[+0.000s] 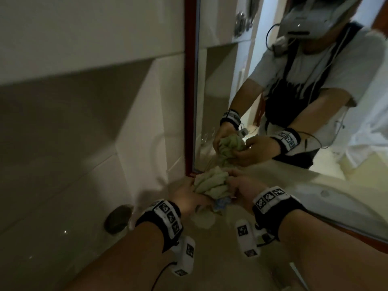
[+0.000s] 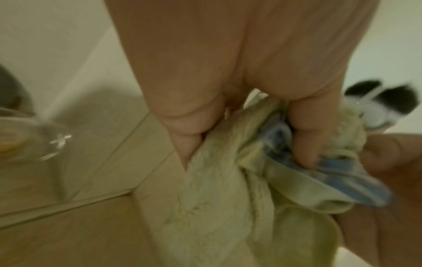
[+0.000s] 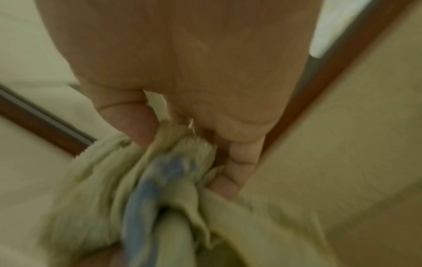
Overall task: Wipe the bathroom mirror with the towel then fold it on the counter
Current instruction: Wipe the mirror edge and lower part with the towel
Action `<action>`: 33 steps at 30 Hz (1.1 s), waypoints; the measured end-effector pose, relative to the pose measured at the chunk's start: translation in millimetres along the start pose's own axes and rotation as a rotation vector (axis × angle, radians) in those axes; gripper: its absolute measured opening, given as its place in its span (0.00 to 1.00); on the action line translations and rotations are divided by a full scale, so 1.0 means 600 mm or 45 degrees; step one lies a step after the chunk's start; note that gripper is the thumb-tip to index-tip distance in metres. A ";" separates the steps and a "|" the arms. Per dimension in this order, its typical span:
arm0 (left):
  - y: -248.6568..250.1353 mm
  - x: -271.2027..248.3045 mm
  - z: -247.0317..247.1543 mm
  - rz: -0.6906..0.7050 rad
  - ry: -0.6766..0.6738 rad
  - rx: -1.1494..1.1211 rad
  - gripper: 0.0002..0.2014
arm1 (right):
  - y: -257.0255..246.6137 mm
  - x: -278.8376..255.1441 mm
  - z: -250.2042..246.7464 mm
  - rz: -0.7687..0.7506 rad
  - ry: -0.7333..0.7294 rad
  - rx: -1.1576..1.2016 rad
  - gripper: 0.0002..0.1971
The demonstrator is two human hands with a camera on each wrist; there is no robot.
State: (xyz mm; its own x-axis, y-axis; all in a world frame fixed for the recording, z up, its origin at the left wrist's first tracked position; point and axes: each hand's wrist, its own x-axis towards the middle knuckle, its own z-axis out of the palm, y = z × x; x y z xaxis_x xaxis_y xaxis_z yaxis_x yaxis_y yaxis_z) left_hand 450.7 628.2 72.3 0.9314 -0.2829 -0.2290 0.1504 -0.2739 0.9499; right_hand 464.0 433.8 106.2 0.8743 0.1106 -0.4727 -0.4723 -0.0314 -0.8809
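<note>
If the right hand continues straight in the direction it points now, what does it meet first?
Most likely the towel itself, which the right hand already grips together with the left hand. Beyond the bunched towel lies the lower corner of the mirror with its red frame, though depth is unclear.

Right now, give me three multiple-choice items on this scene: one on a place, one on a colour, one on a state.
1. Where is the towel?
A. by the mirror's lower corner
B. in the round wall recess
C. on the floor

2. What colour is the towel's trim?
A. red
B. blue
C. black

3. What state is the towel in?
A. folded flat
B. spread on the glass
C. bunched between the left hand and right hand

Answers: 1 A, the head view shows it at the red frame's bottom corner; 2 B, both wrist views show a blue edge; 3 C, fingers of both hands curl into the crumpled cloth.
</note>
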 end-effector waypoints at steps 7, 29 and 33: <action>0.198 -0.051 -0.037 0.290 0.239 -0.046 0.24 | -0.192 -0.144 -0.012 -0.213 -0.217 -0.039 0.41; 0.955 -0.093 -0.194 1.562 0.771 0.295 0.53 | -0.880 -0.456 0.099 -1.813 0.594 -0.439 0.23; 1.048 -0.079 -0.224 1.514 1.199 0.651 0.48 | -0.962 -0.483 0.110 -1.855 0.440 -0.305 0.23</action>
State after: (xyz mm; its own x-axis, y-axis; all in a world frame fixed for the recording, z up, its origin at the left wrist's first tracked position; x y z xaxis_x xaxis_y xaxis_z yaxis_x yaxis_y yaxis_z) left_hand 545.7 592.8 709.3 0.3251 0.0383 0.9449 -0.7171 -0.6414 0.2728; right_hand 475.6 485.5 753.2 0.5471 -0.0436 0.8360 0.8008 -0.2635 -0.5378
